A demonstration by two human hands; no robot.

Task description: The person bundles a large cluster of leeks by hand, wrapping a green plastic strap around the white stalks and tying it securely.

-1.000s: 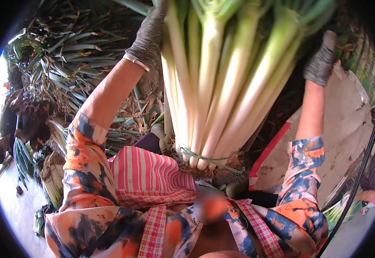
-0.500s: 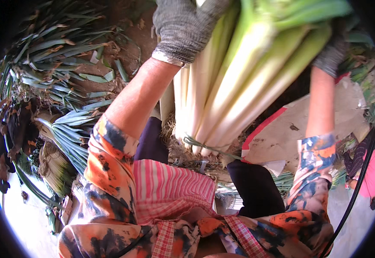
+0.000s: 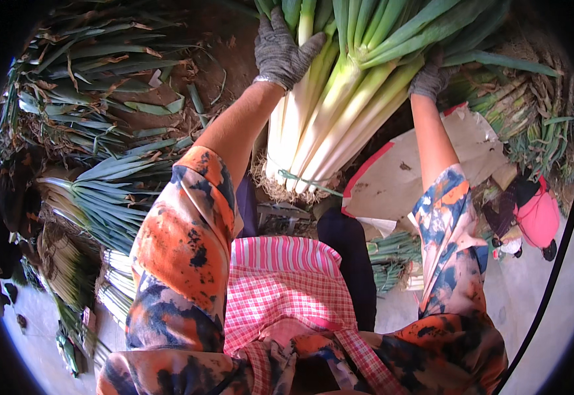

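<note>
Head view: the left hand (image 3: 281, 47), in a grey knit glove, lies with fingers spread and curled against the left side of the tied leek bundle (image 3: 329, 112). The gloved right hand (image 3: 430, 78) grips the bundle's right side. The bundle stands root-end down, just beside a cardboard sheet (image 3: 418, 178).

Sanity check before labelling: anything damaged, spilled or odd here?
Nothing damaged. Trimmed green leaves lie strewn on the soil beside the tied bundle of white-stalked green leeks, held by grey-gloved left hand and right hand.
</note>
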